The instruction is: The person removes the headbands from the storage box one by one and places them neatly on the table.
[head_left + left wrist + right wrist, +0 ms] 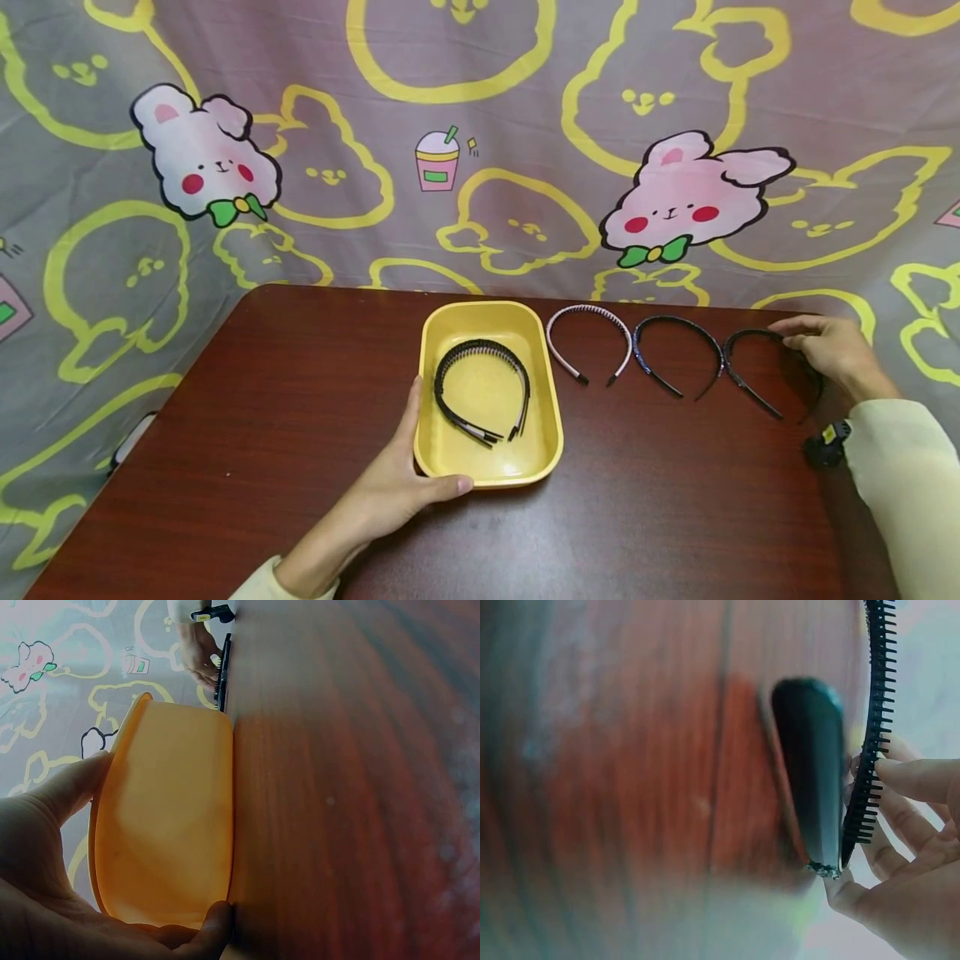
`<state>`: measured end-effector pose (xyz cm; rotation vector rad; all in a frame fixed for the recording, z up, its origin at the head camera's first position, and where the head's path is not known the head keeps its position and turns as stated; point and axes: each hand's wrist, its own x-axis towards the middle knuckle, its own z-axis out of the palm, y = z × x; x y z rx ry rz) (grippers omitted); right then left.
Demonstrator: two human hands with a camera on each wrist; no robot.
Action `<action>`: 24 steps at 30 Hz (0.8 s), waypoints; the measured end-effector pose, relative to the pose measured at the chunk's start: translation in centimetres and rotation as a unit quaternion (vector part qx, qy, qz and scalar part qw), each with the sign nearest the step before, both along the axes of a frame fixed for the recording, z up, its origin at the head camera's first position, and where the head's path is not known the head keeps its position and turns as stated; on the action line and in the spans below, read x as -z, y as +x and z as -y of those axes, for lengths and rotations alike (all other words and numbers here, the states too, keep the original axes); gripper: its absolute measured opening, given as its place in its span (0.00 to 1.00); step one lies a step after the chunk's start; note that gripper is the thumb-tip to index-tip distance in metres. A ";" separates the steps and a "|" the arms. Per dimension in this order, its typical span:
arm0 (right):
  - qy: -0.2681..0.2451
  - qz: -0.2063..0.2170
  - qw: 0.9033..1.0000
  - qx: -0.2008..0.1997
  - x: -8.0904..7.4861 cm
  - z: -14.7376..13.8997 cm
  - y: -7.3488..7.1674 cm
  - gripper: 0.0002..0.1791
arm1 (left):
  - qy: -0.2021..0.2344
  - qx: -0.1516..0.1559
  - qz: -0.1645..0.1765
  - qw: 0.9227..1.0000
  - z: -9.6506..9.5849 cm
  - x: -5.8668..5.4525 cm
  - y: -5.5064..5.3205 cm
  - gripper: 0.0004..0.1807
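Note:
My left hand [397, 479] grips the near left corner of a yellow plastic basin [553, 400], thumb on the near rim and fingers along the left side. In the left wrist view its fingertips reach the basin's lower edge. Several headbands [442, 371], mostly black and toothed, lie together inside the basin. Far to the right, my right hand [836, 350] pinches the top of a black headband [753, 396]. The right wrist view shows small teeth along this black headband [870, 757], thumb and fingers on either side of it.
Between basin and right hand, a pale pink headband [564, 362] and a dark headband with blue glitter [660, 379] lie on the brown wooden table [637, 517]. A cartoon-print cloth [510, 108] hangs behind the table's back edge.

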<state>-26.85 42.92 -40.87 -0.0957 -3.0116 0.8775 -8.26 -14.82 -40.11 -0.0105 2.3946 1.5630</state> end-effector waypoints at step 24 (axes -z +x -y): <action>0.001 -0.020 1.000 -0.018 0.5 -0.4 0.0 0.19 | 0.009 0.002 -0.004 1.000 0.0 0.3 -0.2 0.76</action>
